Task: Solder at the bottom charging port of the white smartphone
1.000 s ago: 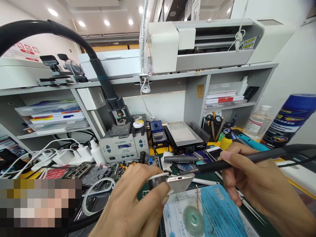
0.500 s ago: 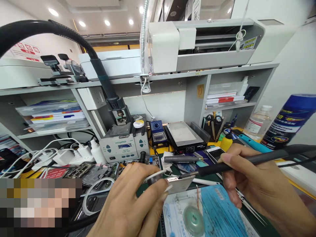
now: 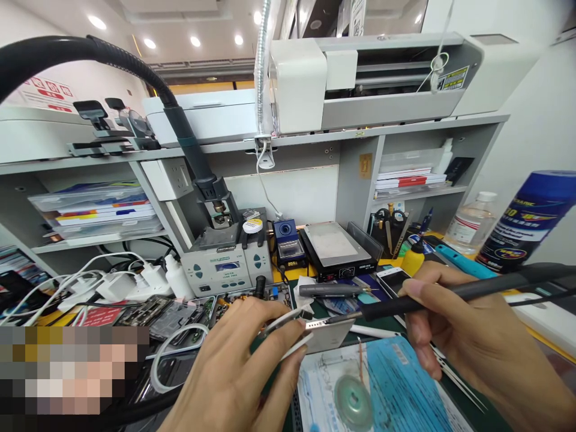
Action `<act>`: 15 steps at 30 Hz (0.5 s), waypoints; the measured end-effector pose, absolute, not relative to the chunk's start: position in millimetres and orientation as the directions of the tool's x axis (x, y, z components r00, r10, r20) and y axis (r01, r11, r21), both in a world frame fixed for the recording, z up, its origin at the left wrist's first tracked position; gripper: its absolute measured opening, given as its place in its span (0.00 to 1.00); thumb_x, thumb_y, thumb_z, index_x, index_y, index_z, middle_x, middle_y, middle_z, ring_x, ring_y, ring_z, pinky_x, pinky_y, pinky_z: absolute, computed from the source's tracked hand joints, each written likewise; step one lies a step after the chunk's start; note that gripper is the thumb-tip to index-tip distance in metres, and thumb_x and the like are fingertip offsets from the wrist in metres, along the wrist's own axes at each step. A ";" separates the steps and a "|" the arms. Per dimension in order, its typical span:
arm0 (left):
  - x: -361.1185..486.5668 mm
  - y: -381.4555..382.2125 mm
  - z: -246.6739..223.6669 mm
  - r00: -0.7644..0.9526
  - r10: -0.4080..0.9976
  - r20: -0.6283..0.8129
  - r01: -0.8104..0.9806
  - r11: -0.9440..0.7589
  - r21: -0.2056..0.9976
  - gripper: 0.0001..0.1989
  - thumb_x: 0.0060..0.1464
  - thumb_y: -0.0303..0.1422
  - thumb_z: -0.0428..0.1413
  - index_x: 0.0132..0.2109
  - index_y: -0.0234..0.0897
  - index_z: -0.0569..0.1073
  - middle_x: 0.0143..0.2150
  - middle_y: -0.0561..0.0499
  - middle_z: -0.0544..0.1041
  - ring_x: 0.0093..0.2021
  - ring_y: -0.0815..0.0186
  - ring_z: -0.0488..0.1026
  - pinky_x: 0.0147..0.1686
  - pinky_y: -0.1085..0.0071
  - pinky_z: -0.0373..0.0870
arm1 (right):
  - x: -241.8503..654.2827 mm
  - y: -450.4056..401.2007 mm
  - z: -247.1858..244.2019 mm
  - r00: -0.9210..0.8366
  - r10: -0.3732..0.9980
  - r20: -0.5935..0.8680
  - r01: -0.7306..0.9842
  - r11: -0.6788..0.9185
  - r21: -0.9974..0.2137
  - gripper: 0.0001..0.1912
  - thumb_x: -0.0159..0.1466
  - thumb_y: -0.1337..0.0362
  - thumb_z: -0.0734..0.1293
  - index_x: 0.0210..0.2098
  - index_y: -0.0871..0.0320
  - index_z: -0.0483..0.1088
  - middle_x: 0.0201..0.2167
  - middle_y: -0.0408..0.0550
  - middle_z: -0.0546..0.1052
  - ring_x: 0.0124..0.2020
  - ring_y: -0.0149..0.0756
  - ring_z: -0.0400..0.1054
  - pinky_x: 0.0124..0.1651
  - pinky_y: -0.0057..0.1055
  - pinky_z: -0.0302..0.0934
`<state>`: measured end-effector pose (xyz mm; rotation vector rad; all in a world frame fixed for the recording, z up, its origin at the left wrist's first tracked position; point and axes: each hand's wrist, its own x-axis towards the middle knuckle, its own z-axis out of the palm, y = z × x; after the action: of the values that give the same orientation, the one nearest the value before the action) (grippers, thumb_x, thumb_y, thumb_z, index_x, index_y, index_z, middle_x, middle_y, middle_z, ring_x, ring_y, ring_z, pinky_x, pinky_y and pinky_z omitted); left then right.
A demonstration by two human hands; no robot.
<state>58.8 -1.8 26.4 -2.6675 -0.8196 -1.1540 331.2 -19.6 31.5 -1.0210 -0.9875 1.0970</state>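
My left hand (image 3: 238, 360) is closed on a silver phone (image 3: 330, 337), whose edge with a row of small holes faces up. A thin white-edged panel (image 3: 284, 321) sticks out between its fingers, and a white strip (image 3: 297, 345) shows near the thumb. In my right hand (image 3: 472, 336) is a black soldering iron (image 3: 405, 306), gripped like a pen. The iron's metal tip reaches the phone's holed edge; whether it touches is too small to tell. Metal tweezers (image 3: 461, 384) extend below the right hand; I cannot tell whether its lower fingers hold them.
A blue-and-white mat (image 3: 396, 384) with a greenish suction cup (image 3: 353, 402) lies below the phone. Behind stand a rework station (image 3: 229, 267) and a hot plate (image 3: 337, 243). Another phone (image 3: 392, 281) and a spray can (image 3: 526, 222) are at right, circuit boards (image 3: 180, 318) at left.
My left fingers have shifted on the phone and the thumb has dropped lower. The white-edged panel has tilted, and the white strip shows more. The right hand and iron have hardly moved.
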 end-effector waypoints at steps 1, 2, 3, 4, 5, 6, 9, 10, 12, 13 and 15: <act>58.7 -1.6 26.2 0.563 0.432 0.704 0.525 -0.845 0.099 0.16 0.62 0.22 0.58 0.55 0.38 0.76 0.50 0.44 0.75 0.49 0.61 0.73 0.49 0.64 0.76 | 332.4 -18.8 30.3 0.173 0.979 0.112 -0.213 0.148 -0.966 0.18 0.56 0.52 0.78 0.22 0.55 0.70 0.11 0.43 0.75 0.06 0.40 0.67 0.06 0.27 0.61; 58.5 -1.6 25.9 0.564 0.435 0.703 0.526 -0.845 0.101 0.16 0.62 0.22 0.58 0.54 0.38 0.76 0.50 0.44 0.75 0.49 0.61 0.73 0.49 0.64 0.76 | 333.4 -18.3 29.3 0.177 0.978 0.113 -0.212 0.150 -0.966 0.18 0.56 0.52 0.78 0.23 0.55 0.70 0.11 0.43 0.75 0.06 0.40 0.67 0.06 0.26 0.61; 58.4 -1.6 25.7 0.563 0.436 0.702 0.526 -0.845 0.103 0.15 0.61 0.22 0.58 0.54 0.38 0.77 0.49 0.44 0.75 0.48 0.62 0.73 0.48 0.64 0.76 | 334.0 -18.1 28.6 0.178 0.977 0.115 -0.210 0.152 -0.966 0.18 0.57 0.52 0.78 0.23 0.55 0.70 0.11 0.43 0.75 0.06 0.40 0.67 0.06 0.26 0.61; 58.3 -1.8 25.4 0.563 0.442 0.698 0.527 -0.843 0.110 0.15 0.61 0.21 0.58 0.53 0.38 0.77 0.49 0.44 0.75 0.48 0.62 0.74 0.47 0.64 0.76 | 334.3 -18.3 28.2 0.178 0.977 0.119 -0.208 0.155 -0.966 0.18 0.57 0.52 0.77 0.23 0.55 0.70 0.11 0.43 0.74 0.06 0.39 0.67 0.06 0.25 0.60; 58.2 -2.1 25.2 0.563 0.446 0.695 0.527 -0.842 0.114 0.15 0.61 0.21 0.58 0.53 0.38 0.78 0.49 0.44 0.75 0.47 0.62 0.74 0.47 0.64 0.76 | 334.4 -18.7 28.2 0.178 0.977 0.120 -0.206 0.156 -0.966 0.18 0.57 0.52 0.77 0.23 0.55 0.70 0.11 0.43 0.74 0.06 0.39 0.67 0.06 0.25 0.60; 58.1 -2.3 25.0 0.564 0.449 0.693 0.526 -0.842 0.117 0.15 0.61 0.21 0.58 0.53 0.38 0.78 0.49 0.44 0.75 0.47 0.62 0.74 0.46 0.64 0.76 | 334.3 -19.3 28.4 0.177 0.977 0.120 -0.207 0.156 -0.966 0.18 0.58 0.52 0.77 0.23 0.55 0.70 0.11 0.43 0.74 0.06 0.39 0.67 0.06 0.25 0.60; 58.1 -2.7 24.9 0.561 0.448 0.696 0.527 -0.842 0.116 0.15 0.61 0.21 0.58 0.53 0.37 0.78 0.50 0.43 0.75 0.47 0.62 0.74 0.47 0.63 0.76 | 333.4 -20.8 29.8 0.178 0.977 0.114 -0.211 0.151 -0.966 0.18 0.57 0.53 0.77 0.22 0.55 0.69 0.11 0.43 0.74 0.06 0.39 0.67 0.06 0.26 0.61; 58.2 -2.7 25.0 0.562 0.446 0.697 0.528 -0.842 0.113 0.15 0.61 0.21 0.58 0.54 0.37 0.78 0.50 0.43 0.75 0.47 0.62 0.74 0.47 0.63 0.76 | 333.1 -21.0 30.2 0.178 0.978 0.113 -0.212 0.150 -0.966 0.18 0.57 0.53 0.77 0.22 0.55 0.69 0.11 0.43 0.74 0.06 0.39 0.67 0.06 0.26 0.61; 58.4 -2.5 25.5 0.559 0.448 0.698 0.532 -0.839 0.113 0.15 0.62 0.22 0.58 0.54 0.37 0.78 0.49 0.44 0.76 0.46 0.62 0.74 0.46 0.64 0.76 | 332.6 -21.1 30.6 0.183 0.976 0.113 -0.216 0.152 -0.965 0.18 0.57 0.53 0.77 0.22 0.55 0.70 0.11 0.43 0.74 0.06 0.39 0.67 0.06 0.26 0.61; 58.5 -2.4 25.8 0.558 0.450 0.698 0.532 -0.839 0.115 0.15 0.62 0.22 0.58 0.53 0.38 0.78 0.49 0.45 0.76 0.46 0.62 0.74 0.45 0.64 0.76 | 332.3 -20.9 30.4 0.184 0.976 0.114 -0.217 0.154 -0.964 0.18 0.57 0.52 0.77 0.22 0.55 0.70 0.11 0.42 0.74 0.06 0.39 0.66 0.06 0.26 0.61; 58.7 -2.3 26.2 0.555 0.450 0.699 0.529 -0.840 0.121 0.15 0.62 0.22 0.58 0.53 0.38 0.78 0.48 0.45 0.76 0.45 0.63 0.74 0.45 0.64 0.75 | 331.6 -20.3 29.6 0.173 0.978 0.117 -0.218 0.154 -0.964 0.19 0.57 0.52 0.77 0.22 0.54 0.70 0.11 0.42 0.74 0.05 0.40 0.66 0.06 0.27 0.61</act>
<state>58.7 -2.3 26.2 -2.6789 -0.8459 -1.1590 331.6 -20.3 29.6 -1.0131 -0.9872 1.0956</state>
